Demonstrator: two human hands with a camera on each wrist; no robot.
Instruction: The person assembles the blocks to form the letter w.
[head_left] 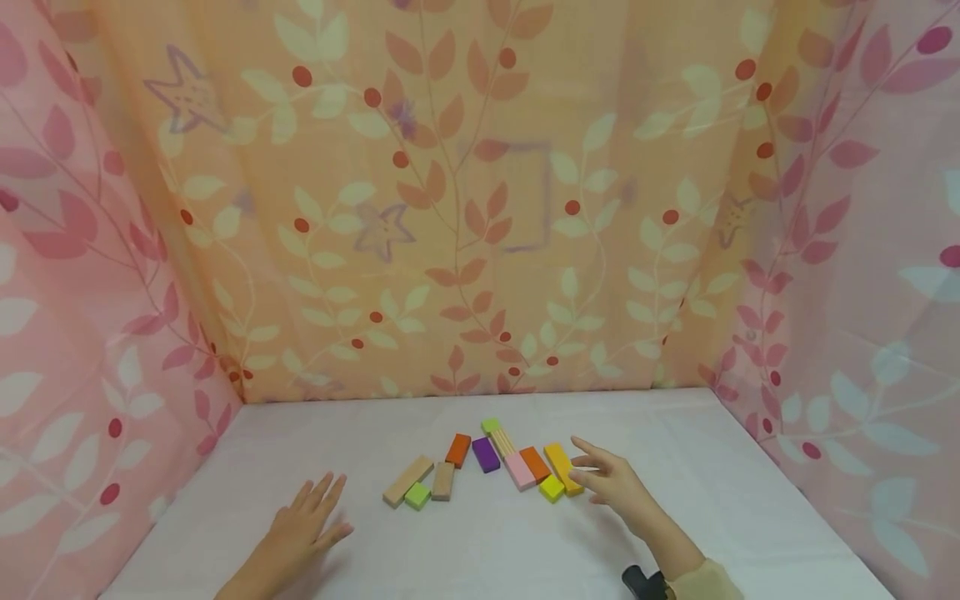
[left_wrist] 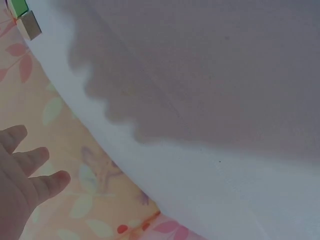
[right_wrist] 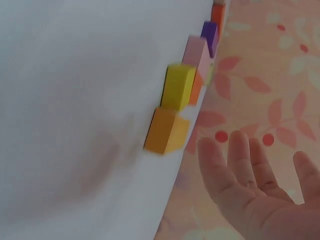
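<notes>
My left hand [head_left: 300,527] hovers over the table's left part with its fingers spread and nothing in it. On the right, my right hand [head_left: 611,483] is held above the table, fingers loosely bent and holding nothing. Nearest to it lies an orange-yellow block [head_left: 562,468], beside a small yellow block [head_left: 552,488]. An orange block [head_left: 535,465], a pink block [head_left: 521,471], a ribbed pale block [head_left: 500,440] and a green block [head_left: 491,426] adjoin them. A purple block [head_left: 486,455] lies mid-table. Towards my left hand are a long wooden block [head_left: 408,481], another green block [head_left: 417,497] and a shorter wooden block [head_left: 442,481].
Another orange block [head_left: 457,451] lies behind the shorter wooden one. A white cloth covers the table [head_left: 480,550]. Patterned curtains [head_left: 465,200] enclose the back and both sides. A dark wrist device [head_left: 643,582] sits by the right sleeve [head_left: 705,581].
</notes>
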